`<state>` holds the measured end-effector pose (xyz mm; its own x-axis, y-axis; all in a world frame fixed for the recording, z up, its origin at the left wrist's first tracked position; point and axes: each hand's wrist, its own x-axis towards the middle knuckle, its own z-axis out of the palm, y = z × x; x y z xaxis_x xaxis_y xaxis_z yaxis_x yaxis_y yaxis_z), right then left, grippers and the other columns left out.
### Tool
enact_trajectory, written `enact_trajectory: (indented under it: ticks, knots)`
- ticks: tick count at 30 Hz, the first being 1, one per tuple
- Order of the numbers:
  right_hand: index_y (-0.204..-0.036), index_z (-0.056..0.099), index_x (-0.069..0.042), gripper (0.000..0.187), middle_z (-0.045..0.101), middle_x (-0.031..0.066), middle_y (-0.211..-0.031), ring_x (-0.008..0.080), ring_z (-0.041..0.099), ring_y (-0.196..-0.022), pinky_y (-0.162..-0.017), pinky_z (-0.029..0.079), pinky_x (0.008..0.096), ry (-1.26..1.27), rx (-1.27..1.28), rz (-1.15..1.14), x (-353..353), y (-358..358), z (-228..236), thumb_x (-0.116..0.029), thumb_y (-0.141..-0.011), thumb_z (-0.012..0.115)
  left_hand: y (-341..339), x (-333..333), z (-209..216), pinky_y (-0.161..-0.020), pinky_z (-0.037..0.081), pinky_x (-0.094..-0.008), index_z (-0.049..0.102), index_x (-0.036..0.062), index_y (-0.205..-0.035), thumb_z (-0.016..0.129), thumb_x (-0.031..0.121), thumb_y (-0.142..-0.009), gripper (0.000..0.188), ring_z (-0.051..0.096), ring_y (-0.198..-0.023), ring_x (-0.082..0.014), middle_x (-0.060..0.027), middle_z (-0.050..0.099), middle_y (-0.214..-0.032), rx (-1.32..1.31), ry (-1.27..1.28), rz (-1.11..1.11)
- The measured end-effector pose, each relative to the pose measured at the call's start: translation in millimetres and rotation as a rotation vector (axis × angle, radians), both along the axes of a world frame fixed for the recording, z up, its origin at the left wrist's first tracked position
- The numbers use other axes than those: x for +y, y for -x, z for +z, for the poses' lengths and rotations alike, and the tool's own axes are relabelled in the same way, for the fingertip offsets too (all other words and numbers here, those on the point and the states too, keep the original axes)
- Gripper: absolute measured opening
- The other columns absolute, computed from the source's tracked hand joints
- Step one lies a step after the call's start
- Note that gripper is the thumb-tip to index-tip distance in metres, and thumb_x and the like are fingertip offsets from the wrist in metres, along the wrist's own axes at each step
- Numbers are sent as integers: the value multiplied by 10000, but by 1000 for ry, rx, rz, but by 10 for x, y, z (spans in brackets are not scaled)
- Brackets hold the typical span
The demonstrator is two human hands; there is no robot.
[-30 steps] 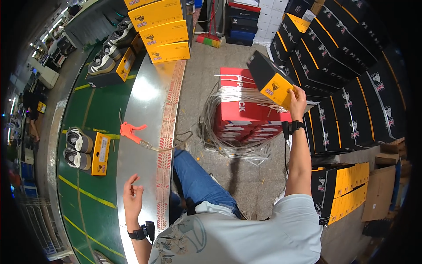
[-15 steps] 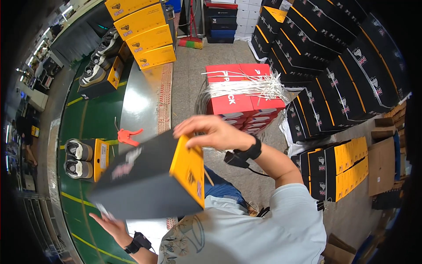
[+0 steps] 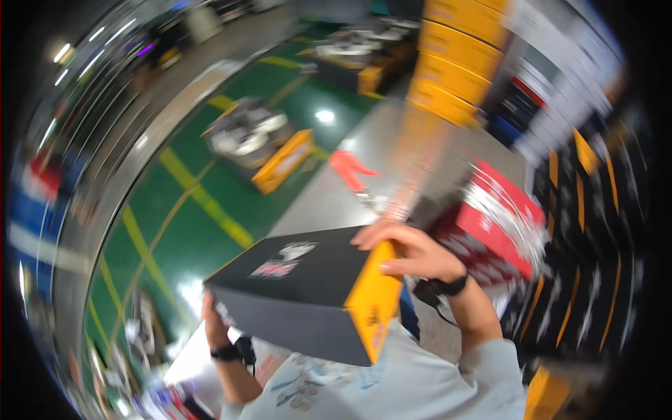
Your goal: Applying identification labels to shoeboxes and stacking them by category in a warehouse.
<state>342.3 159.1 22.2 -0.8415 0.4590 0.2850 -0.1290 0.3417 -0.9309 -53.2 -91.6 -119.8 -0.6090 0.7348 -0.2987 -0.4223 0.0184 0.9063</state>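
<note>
1. Holds black shoebox (image 3: 287,315) before shirt (image 3: 434,374) in grip of right hand (image 3: 423,255).
2. Arches over top edge, with thumb (image 3: 400,267) on yellow end.
3. Sets left hand (image 3: 216,327) at opposite end, closure not discernible.

Black and yellow box (image 3: 304,297), striped green belt (image 3: 259,210)

You have two bare hands (image 3: 425,257) at one black-and-yellow cardboard box (image 3: 294,287), with one red trigger-handled tool (image 3: 348,168) and one yellow-box stack (image 3: 458,63) beyond it.
</note>
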Motion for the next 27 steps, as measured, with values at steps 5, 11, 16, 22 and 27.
enact_trajectory:
  ticks: [5,11,16,22,27]
  knots:
    - [-1072,607,-44,385,608,129,-1182,273,542,-1134,-1017,387,376,59,-69,-95,-131,157,-92,-4,-690,617,-37,-57,-198,-817,503,-301,628,35,-1146,613,352,-907,398,633,-963,-149,-41,659,-1056,-94,-30,56]
    - [-991,570,-58,348,580,103,-1113,216,512,-1063,-955,378,318,135,-98,-115,-176,426,-39,55,-663,591,-142,-45,44,-755,554,-283,534,1,-1271,656,430,-849,613,667,-884,-163,-95,661,-1022,-219,-238,-135]
    - [-1031,568,-55,352,549,109,-1166,201,491,-1095,-983,355,314,207,-84,-50,-109,650,46,-49,-700,686,2,-112,-214,-724,577,-296,589,-26,-1213,644,479,-848,625,688,-845,-210,-127,684,-988,-307,-258,11]
    - [-1345,432,-112,1091,319,221,-1496,428,268,-1421,-1140,222,541,-342,-16,258,-272,1271,328,-549,-480,934,325,-312,-99,-679,589,-315,650,-24,-1104,537,419,-958,480,702,-780,-221,-142,709,-969,-392,-389,98]
    - [-1392,399,-154,1022,328,261,-1457,498,345,-1335,-1074,307,586,-708,-33,279,-584,1769,211,-323,-543,942,491,-601,245,-854,530,-304,604,-20,-1228,533,443,-971,534,655,-969,-190,-115,682,-1080,-237,-239,290]
